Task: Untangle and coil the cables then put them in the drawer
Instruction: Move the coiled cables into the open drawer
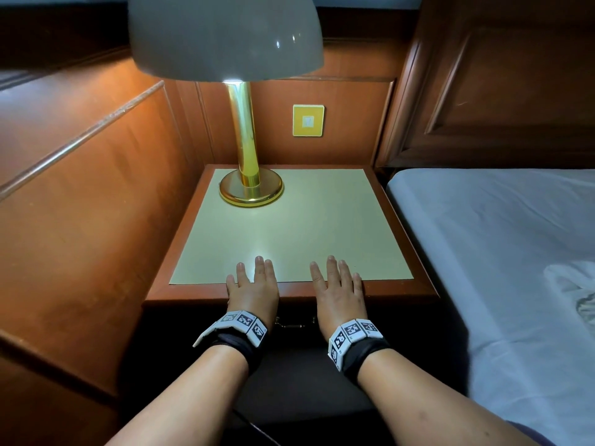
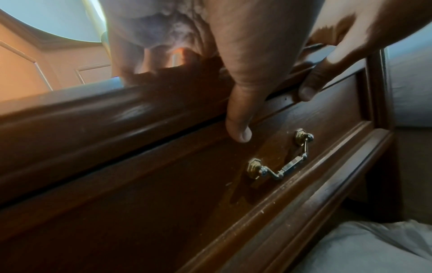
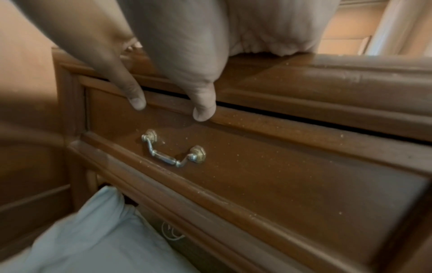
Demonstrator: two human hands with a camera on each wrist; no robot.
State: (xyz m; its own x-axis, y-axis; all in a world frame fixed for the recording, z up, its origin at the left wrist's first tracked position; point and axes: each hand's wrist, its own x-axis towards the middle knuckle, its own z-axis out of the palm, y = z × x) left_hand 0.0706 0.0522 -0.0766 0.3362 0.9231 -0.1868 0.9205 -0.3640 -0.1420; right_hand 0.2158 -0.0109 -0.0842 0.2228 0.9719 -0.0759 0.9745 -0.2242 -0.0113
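Observation:
No cable lies on the pale green top of the nightstand (image 1: 306, 220). My left hand (image 1: 252, 284) and right hand (image 1: 338, 284) rest flat, side by side, on its front edge with fingers straight, holding nothing. Both thumbs hang over the edge: the left thumb (image 2: 238, 129) and right thumb (image 3: 203, 109) touch the top rail of the drawer (image 3: 257, 166). The drawer sits pushed in, with a thin dark gap above it. Its brass bail handle (image 2: 278, 162) hangs just below the thumbs. A thin dark line (image 1: 254, 428) runs between my forearms; I cannot tell if it is a cable.
A brass lamp (image 1: 248, 185) with a grey shade stands at the back left of the top. A yellow wall switch (image 1: 308, 120) is behind it. Wood panelling closes the left side. A bed with a pale blue sheet (image 1: 499, 252) runs along the right.

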